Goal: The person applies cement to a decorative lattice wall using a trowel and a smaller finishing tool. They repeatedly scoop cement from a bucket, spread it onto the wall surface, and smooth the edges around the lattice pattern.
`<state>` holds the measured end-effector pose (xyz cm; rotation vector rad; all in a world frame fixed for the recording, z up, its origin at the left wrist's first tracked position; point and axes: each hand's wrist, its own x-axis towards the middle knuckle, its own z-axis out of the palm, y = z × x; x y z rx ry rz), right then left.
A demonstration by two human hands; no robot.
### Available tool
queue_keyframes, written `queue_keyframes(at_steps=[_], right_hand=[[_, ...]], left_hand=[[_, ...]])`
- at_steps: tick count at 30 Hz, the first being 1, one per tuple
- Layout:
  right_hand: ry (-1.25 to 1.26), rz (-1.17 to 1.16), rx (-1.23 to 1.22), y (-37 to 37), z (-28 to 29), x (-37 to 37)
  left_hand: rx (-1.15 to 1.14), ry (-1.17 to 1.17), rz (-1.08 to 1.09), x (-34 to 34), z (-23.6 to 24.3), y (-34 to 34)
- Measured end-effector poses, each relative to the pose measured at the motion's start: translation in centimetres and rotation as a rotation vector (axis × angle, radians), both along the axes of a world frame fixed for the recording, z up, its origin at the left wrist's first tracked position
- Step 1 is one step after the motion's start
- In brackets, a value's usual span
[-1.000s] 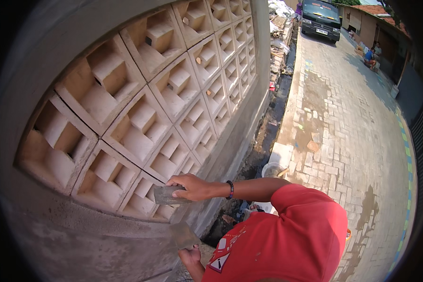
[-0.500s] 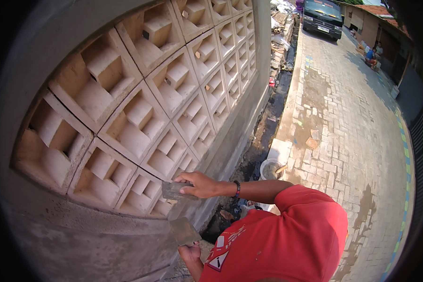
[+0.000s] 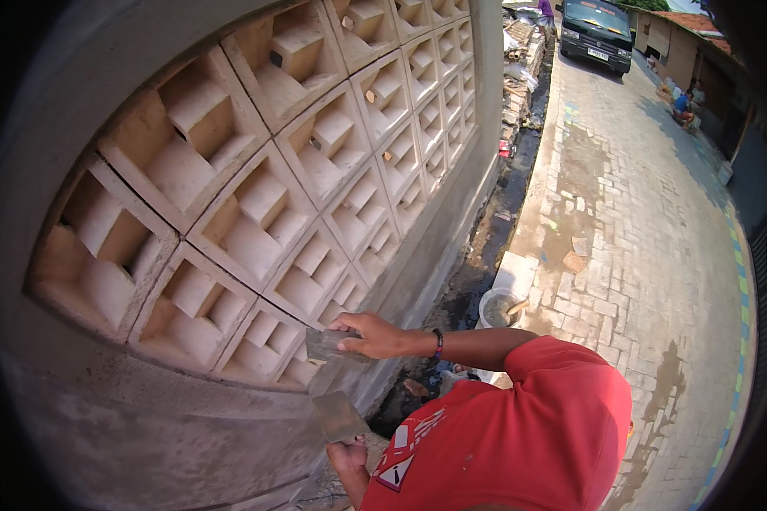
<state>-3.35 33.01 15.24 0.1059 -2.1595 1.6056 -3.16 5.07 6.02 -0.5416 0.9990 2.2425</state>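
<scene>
Right hand (image 3: 375, 334) closed round small grey mortar-caked trowel (image 3: 331, 343), pressed against grey rendered wall (image 3: 170, 426); left hand (image 3: 347, 454) gripping flat grey mortar-smeared float (image 3: 337, 416), tilted.

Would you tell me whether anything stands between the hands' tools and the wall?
Nothing visible does: the flat scraper in the right hand and the trowel in the left hand both sit at the grey wall, below the patterned blocks.

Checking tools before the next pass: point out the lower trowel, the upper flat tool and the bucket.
lower trowel (image 3: 337, 415), head view, blade face.
upper flat tool (image 3: 325, 343), head view, blade middle.
bucket (image 3: 484, 303), head view, near rim.
</scene>
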Motion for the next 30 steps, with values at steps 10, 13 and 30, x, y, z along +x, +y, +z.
queue_keyframes(at_steps=[10,13,30], right_hand=[[-0.032,-0.009,0.000,0.0,-0.2,0.9],[-0.032,-0.018,0.011,0.4,-0.6,0.5],[-0.080,0.286,-0.663,-3.7,5.2,-0.3]], left_hand=[[-0.002,0.013,-0.012,0.4,-0.4,-0.1],[0.020,-0.018,-0.007,-0.2,-0.8,0.1],[0.100,0.170,0.017,2.7,-4.9,-0.6]])
